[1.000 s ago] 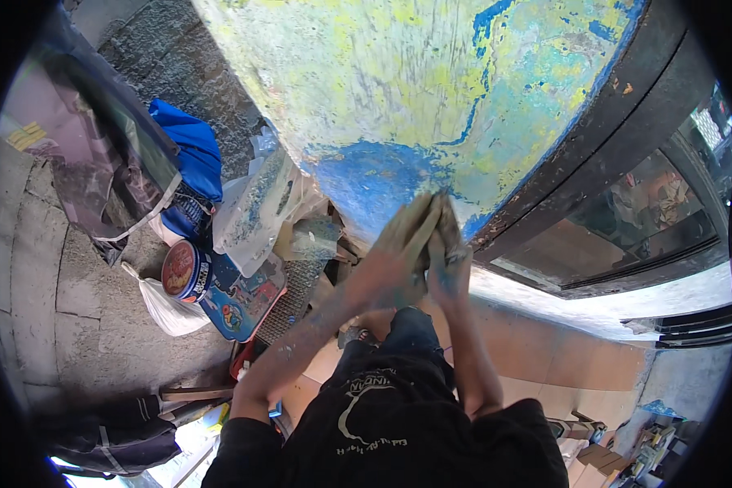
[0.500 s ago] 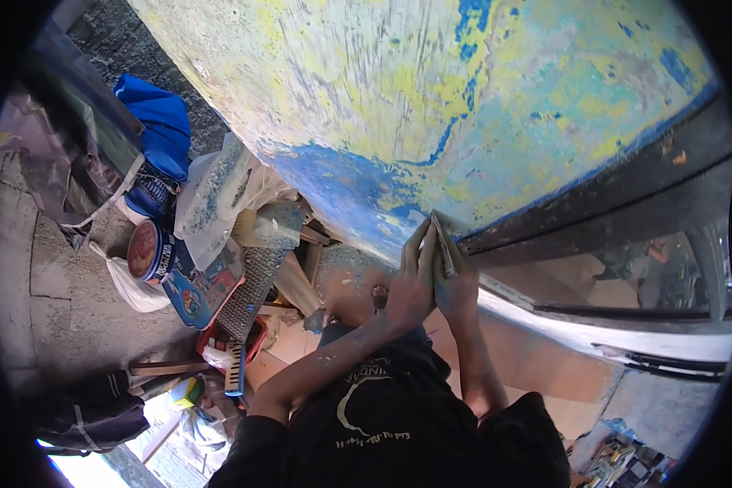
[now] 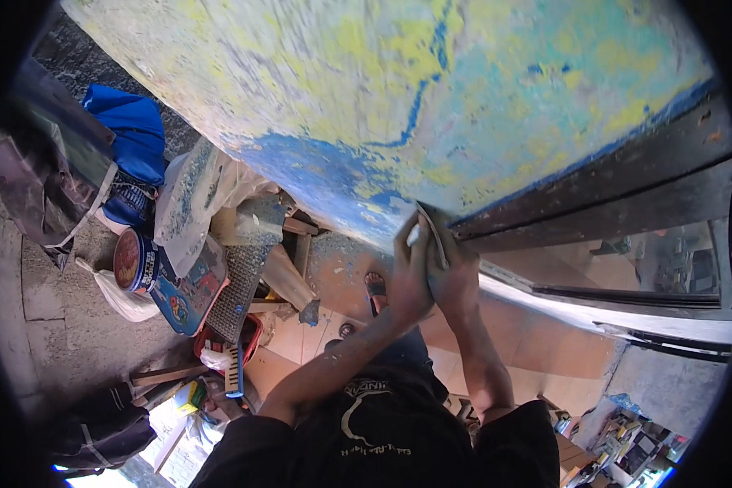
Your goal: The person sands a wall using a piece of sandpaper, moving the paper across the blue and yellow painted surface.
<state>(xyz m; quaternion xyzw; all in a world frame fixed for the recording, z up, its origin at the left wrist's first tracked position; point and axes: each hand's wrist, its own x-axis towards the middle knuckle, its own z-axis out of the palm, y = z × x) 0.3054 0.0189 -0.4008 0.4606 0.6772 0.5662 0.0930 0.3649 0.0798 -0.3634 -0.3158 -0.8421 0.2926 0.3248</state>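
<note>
A wall (image 3: pixel 496 106) with worn, patchy yellow, pale green and blue paint rises in front of me. Both my hands are pressed together at its lower part, close to the dark frame. Between them sits a thin, flat, greyish piece (image 3: pixel 433 228), its tip at the painted surface; its exact kind I cannot make out. My left hand (image 3: pixel 412 281) has its fingers closed along one side of it. On the other side, my right hand (image 3: pixel 455 281) is closed round it, with the far fingers partly hidden.
Beside the wall at right runs a dark window frame (image 3: pixel 577 203) with glass. Left of me lie a round tub (image 3: pixel 136 259), blue cloth (image 3: pixel 126 130), plastic sheeting (image 3: pixel 191 203), a red basin (image 3: pixel 256 333) and wood pieces (image 3: pixel 289 276). Several small objects (image 3: pixel 626 447) are piled at lower right.
My hands and the flat piece have shifted slightly left and tilted a little against the wall. The view has moved, showing more of my sandalled feet.
</note>
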